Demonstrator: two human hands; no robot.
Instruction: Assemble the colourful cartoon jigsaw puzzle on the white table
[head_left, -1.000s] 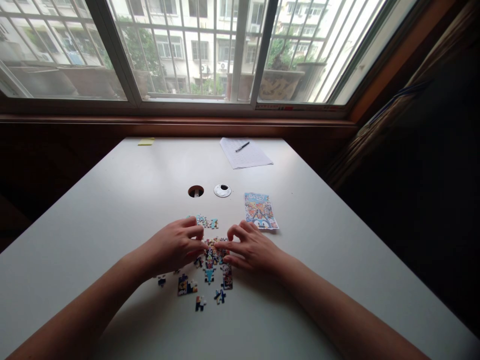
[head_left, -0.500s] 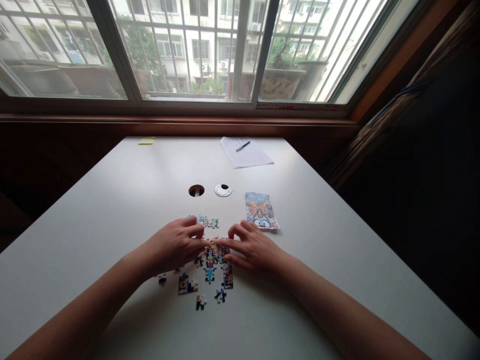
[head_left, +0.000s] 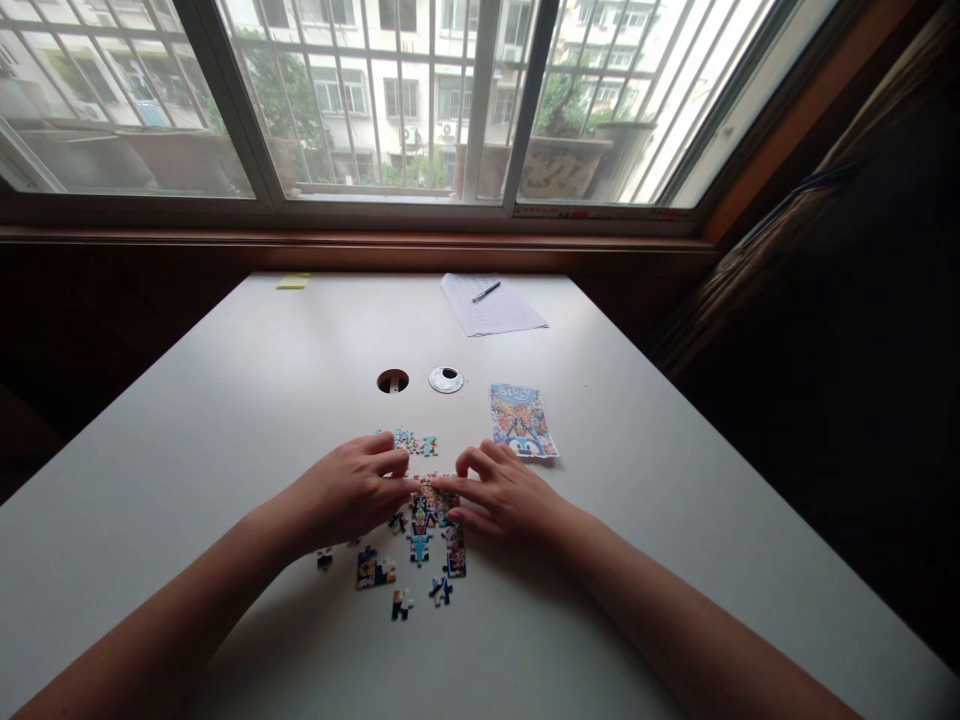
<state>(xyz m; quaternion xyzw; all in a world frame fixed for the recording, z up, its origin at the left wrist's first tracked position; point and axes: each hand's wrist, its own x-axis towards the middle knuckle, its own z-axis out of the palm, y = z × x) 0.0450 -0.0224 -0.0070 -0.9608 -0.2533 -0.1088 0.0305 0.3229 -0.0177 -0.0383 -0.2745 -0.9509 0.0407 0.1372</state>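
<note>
A partly joined jigsaw puzzle (head_left: 421, 515) lies on the white table, its printed side up. My left hand (head_left: 352, 490) comes in from the left, fingers curled and the index fingertip on the puzzle's upper part; its thumb is hidden. From the right, my right hand (head_left: 506, 490) rests its index fingertip on the same part, with the thumb at the puzzle's right edge. The two index fingertips almost meet. Below lie a joined puzzle section (head_left: 367, 568) and loose puzzle pieces (head_left: 441, 592), (head_left: 402, 604). More light-blue pieces (head_left: 416, 441) lie beyond my left hand.
A colourful picture card (head_left: 523, 420) lies beyond my right hand. Farther back are a round table hole (head_left: 393, 381), a silver round cover (head_left: 446, 379), and a paper sheet (head_left: 495, 315) with a pen (head_left: 486, 292). Yellow sticky notes (head_left: 293, 282) sit at the far left edge.
</note>
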